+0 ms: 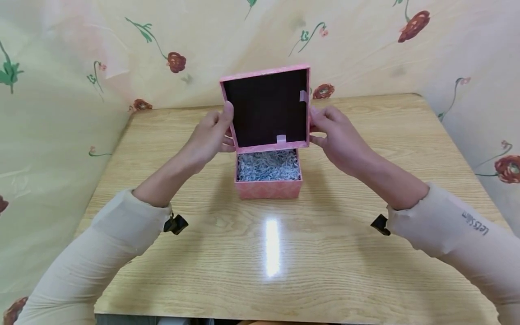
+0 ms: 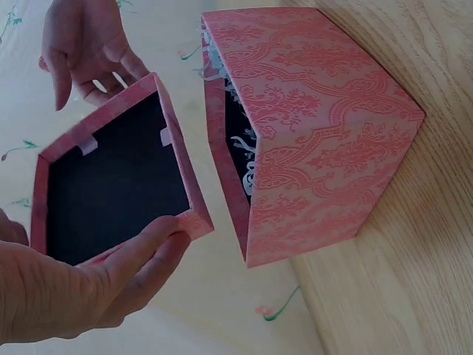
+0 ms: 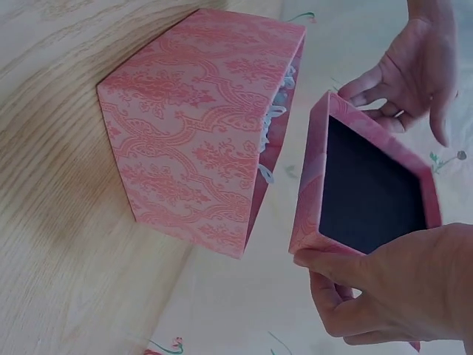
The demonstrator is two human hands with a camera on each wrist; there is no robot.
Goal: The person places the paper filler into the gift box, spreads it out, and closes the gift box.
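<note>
A pink patterned box [image 1: 269,189] stands on the wooden table, filled with pale blue shredded paper [image 1: 268,165]. Above and behind it, its pink lid [image 1: 266,110] is held tilted up, the black inside turned toward me. My left hand [image 1: 209,135] grips the lid's left edge, thumb over the rim and fingers behind. At the opposite edge, my right hand [image 1: 339,137] holds the lid between thumb and fingers. Two small pale tabs show on the lid's inner walls. In the left wrist view the damask print on the box [image 2: 332,140] is plain to see.
The wooden table [image 1: 268,289] reaches back to a wall covered in floral sheeting [image 1: 223,40], which also lines both sides. Light glares off the tabletop in front of the box. Black wrist devices [image 1: 176,224] hang by both rolled sleeves.
</note>
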